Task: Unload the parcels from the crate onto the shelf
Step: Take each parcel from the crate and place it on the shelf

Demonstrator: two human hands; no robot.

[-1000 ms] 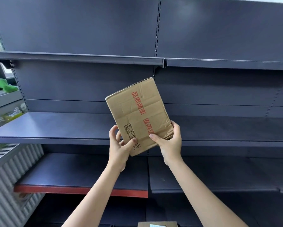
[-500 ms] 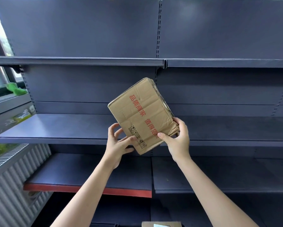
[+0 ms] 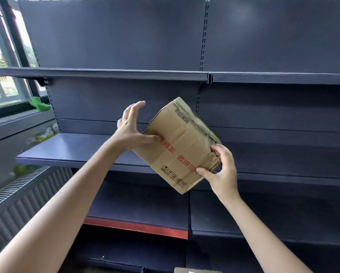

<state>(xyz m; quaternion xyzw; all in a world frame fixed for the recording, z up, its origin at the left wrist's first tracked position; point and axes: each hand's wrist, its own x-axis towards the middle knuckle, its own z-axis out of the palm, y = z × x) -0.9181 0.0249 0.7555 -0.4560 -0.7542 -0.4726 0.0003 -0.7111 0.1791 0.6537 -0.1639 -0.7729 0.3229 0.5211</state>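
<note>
Parcel: a creased cardboard box (image 3: 182, 146) with red print and small handling marks, held tilted in the air in front of the middle shelf (image 3: 72, 148), one corner up near the slotted upright (image 3: 199, 99), the opposite corner hanging below the shelf's front edge.
Right hand (image 3: 222, 172): pinches the box's lower right corner — thumb on the printed face, fingers curled round the crumpled side. It carries the box.
Left hand (image 3: 131, 131): spread wide, fingers pointing up and free of the cardboard; only the thumb lies against the box's left edge. It clasps nothing.
Middle shelf: dark, flat, bare where it shows; the box covers part of its front edge near the join of the two bays.
Top shelf (image 3: 106, 72): above the box, well apart from it, with a bracket at its left end.
Lower shelf (image 3: 137, 211): beneath the forearms, with a red front strip (image 3: 135, 226).
Back panels: dark, plain, behind every level.
Left side: a window (image 3: 2, 56), a green thing (image 3: 38, 104) on the sill, a clear plastic bag (image 3: 41, 134) beside the middle shelf's left end, a ribbed radiator (image 3: 17, 201) below.
Bottom edge: a sliver of another cardboard piece (image 3: 194, 270) — too little shows to tell what it is.
In the way: between box and middle shelf, only the left hand.
</note>
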